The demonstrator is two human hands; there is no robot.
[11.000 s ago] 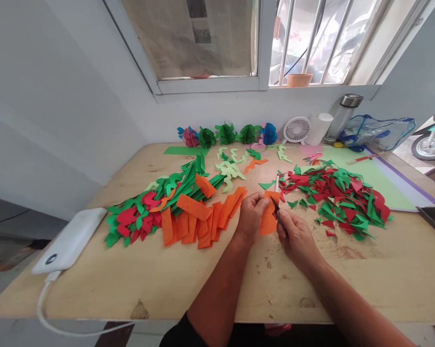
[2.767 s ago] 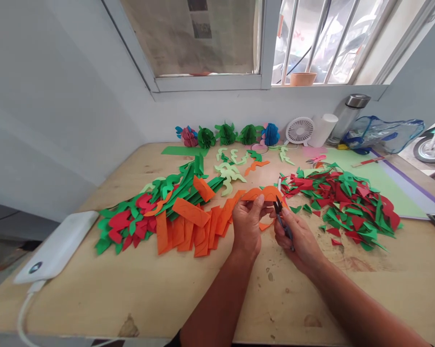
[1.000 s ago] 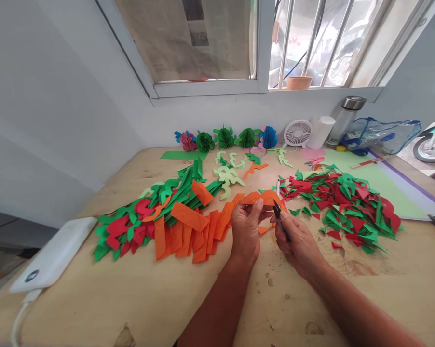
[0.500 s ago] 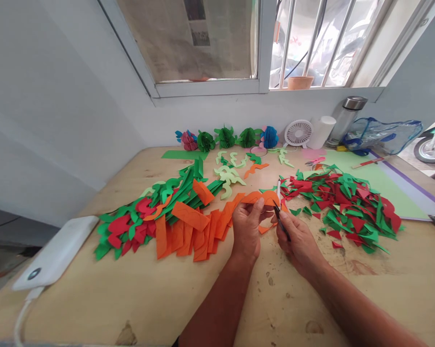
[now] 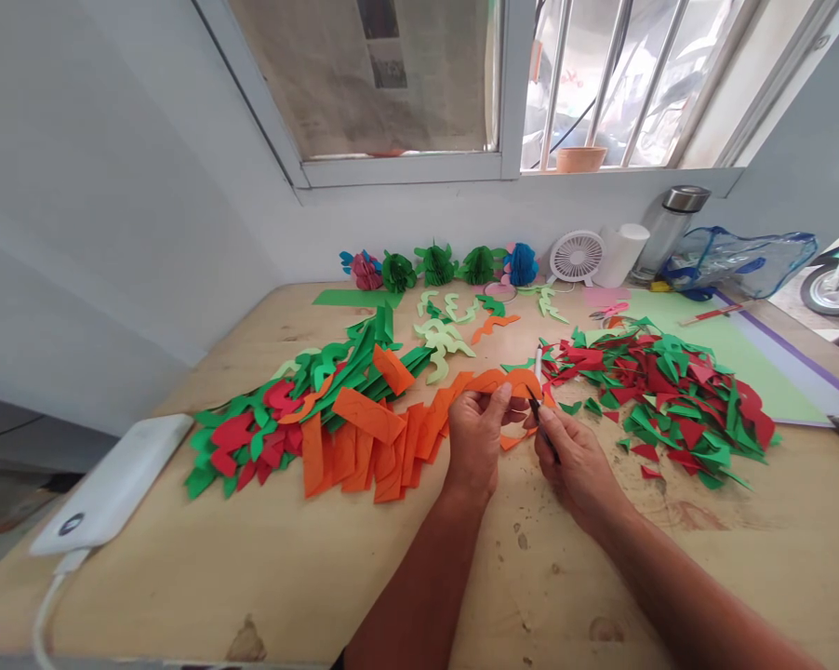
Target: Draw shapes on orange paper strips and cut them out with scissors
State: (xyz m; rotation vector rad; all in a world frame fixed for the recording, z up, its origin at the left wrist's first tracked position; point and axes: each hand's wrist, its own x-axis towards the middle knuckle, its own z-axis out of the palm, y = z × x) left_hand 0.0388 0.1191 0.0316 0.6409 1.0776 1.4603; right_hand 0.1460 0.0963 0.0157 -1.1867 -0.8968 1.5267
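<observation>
Pinched between thumb and fingers of my left hand (image 5: 476, 437) is a piece of orange paper (image 5: 524, 380) with a wavy cut edge. My right hand (image 5: 577, 456) is closed around small dark scissors (image 5: 535, 409), whose blades meet the paper's right end. The scissors' handles are mostly hidden by my fingers. Just left of my left hand lie several orange paper strips (image 5: 364, 456) with drawn curved lines. Behind them rests a stack of folded green paper strips (image 5: 370, 372). A white pen (image 5: 539, 361) lies just beyond the scissors.
Red and green paper scraps (image 5: 671, 400) are heaped at right. Cut red and green shapes (image 5: 245, 437) lie at left, near a white power bank (image 5: 113, 484) with a cable. Honeycomb paper figures (image 5: 437, 265), a small fan (image 5: 577, 257) and a bottle (image 5: 671, 233) stand along the wall.
The scissors' blades have shifted slightly at the orange paper's right end, and the right hand has moved a little with them. Everything else looks the same.
</observation>
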